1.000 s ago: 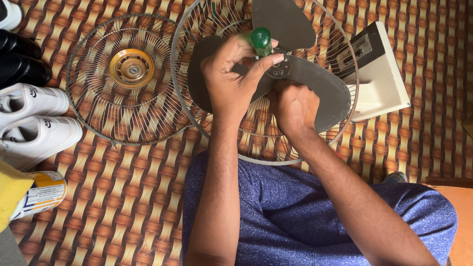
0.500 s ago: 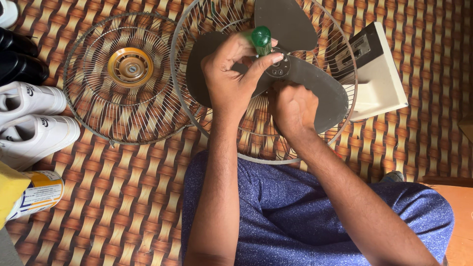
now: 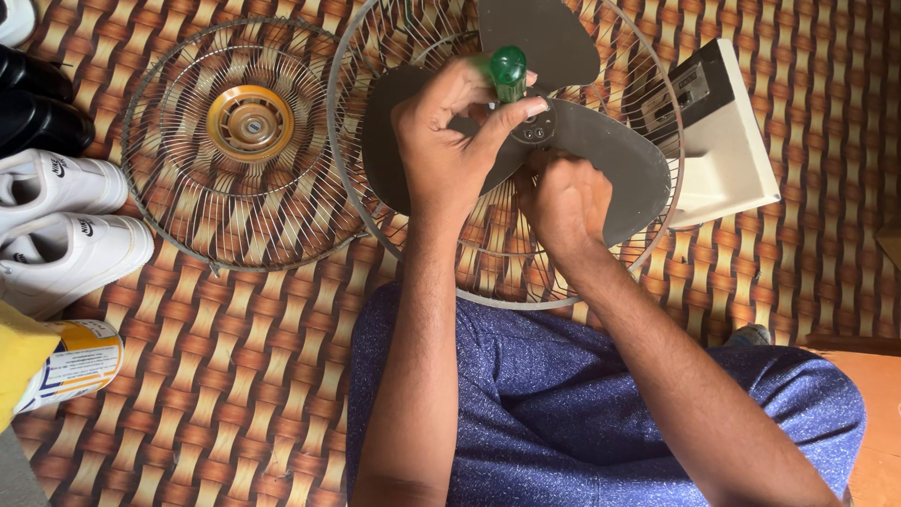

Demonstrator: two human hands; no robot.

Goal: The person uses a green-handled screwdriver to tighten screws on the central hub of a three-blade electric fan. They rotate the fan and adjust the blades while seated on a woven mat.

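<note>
A fan lies on the patterned floor with its rear wire guard (image 3: 638, 244) and grey blades (image 3: 619, 160) facing up. My left hand (image 3: 450, 141) is closed around a screwdriver with a green handle (image 3: 508, 68), held upright over the blade hub (image 3: 535, 131). My right hand (image 3: 563, 202) is closed just below the hub, gripping the blade near its root. The screwdriver's tip is hidden behind my fingers.
The detached front guard (image 3: 188, 207) with a gold centre cap (image 3: 250, 122) lies to the left. The fan's white base (image 3: 727, 155) sits at the right. White shoes (image 3: 66, 235) and black shoes (image 3: 28, 94) are at far left, a can (image 3: 80, 361) lower left.
The view and hands shift only slightly; both hands stay at the fan hub with the screwdriver still upright.
</note>
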